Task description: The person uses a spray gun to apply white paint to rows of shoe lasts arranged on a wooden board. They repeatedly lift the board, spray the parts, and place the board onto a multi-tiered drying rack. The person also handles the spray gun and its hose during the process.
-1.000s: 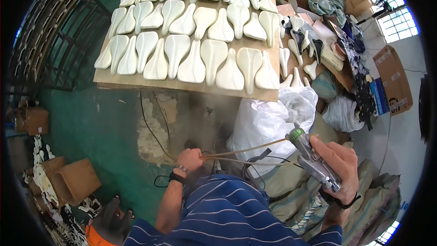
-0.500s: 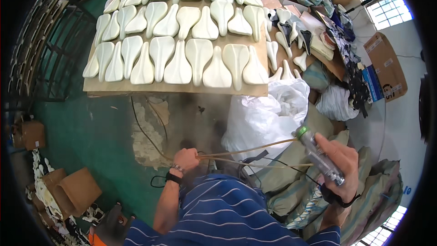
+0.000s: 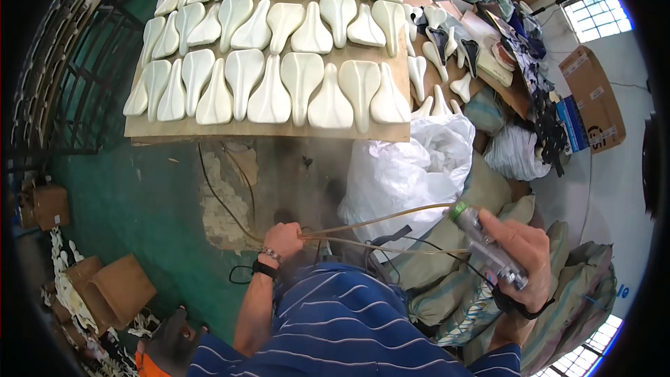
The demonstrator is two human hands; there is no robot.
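Observation:
My right hand (image 3: 525, 255) is wrapped round a metal spray gun (image 3: 486, 243) with a green end, held tilted at the right of my body. From the gun, thin yellowish hoses (image 3: 380, 222) run across to my left hand (image 3: 282, 240), which is closed round them in front of my waist. Beyond my hands, rows of cream bicycle saddle pads (image 3: 302, 87) lie on a brown board (image 3: 230, 132). Neither hand touches the pads. Fingers on the gun's far side are partly hidden.
Right of the board stands a large white plastic sack (image 3: 401, 185), with stuffed sacks (image 3: 586, 286) near my right arm. Dark cables (image 3: 222, 202) trail over the floor. A metal rack (image 3: 91, 84) and an open cardboard box (image 3: 120, 290) are at the left.
The board and its pads sit slightly higher in the picture. My right hand and the spray gun have shifted a little, while both grips stay the same.

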